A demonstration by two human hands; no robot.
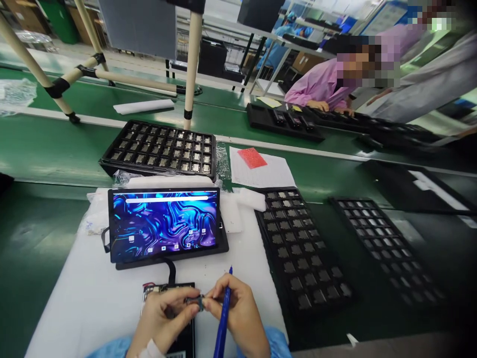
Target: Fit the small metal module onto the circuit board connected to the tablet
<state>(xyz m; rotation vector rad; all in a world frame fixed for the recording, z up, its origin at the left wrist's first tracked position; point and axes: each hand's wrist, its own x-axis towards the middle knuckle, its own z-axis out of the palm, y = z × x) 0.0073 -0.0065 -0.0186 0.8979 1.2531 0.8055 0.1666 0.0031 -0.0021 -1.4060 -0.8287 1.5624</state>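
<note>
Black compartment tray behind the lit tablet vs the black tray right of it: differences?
The black tray behind the tablet lies crosswise on the green belt, its small modules glinting silver. The black tray right of the tablet runs lengthwise toward the person, partly on the white foam mat; its parts look dull grey. Both are black gridded trays, apparently full.

A lit tablet [164,224] sits at centre; black component trays [160,147] [301,248] lie above and right of it

tablet screen [164,223]: swirling blue and purple
pen [222,323]: blue
component trays [303,251]: black, grey cells
conveyor belt [44,149]: green
foam mat [85,298]: white
paper sheet [261,171]: white, red label
co-worker's smock [316,82]: pink
</note>
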